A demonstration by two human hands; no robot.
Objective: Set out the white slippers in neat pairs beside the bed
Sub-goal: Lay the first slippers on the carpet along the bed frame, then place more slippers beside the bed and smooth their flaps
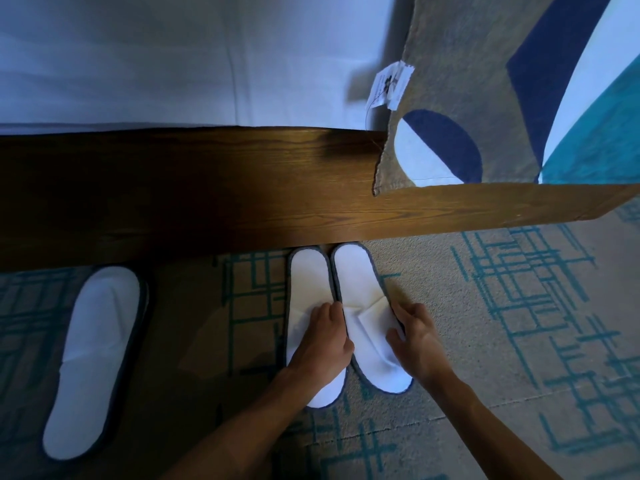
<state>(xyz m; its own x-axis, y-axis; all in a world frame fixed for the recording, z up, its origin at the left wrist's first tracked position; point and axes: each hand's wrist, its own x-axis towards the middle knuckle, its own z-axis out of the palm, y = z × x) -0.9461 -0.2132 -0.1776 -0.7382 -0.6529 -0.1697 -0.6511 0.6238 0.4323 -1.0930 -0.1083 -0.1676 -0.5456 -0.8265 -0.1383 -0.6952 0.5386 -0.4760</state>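
Two white slippers with grey edging lie side by side on the carpet, heels against the wooden bed frame (207, 188). My left hand (322, 344) lies on top of the left slipper (306, 282), fingers curled at its inner edge. The right slipper (356, 282) is held at its outer edge by my right hand (414, 336), thumb on the strap. Another white slipper (93, 344) lies apart at the left, seemingly stacked on a second one.
A white bed sheet (173, 64) fills the top. A patterned beige, navy and teal bed runner (485, 81) with a label hangs over the frame at the right. Beige carpet (502, 323) with teal lines extends right.
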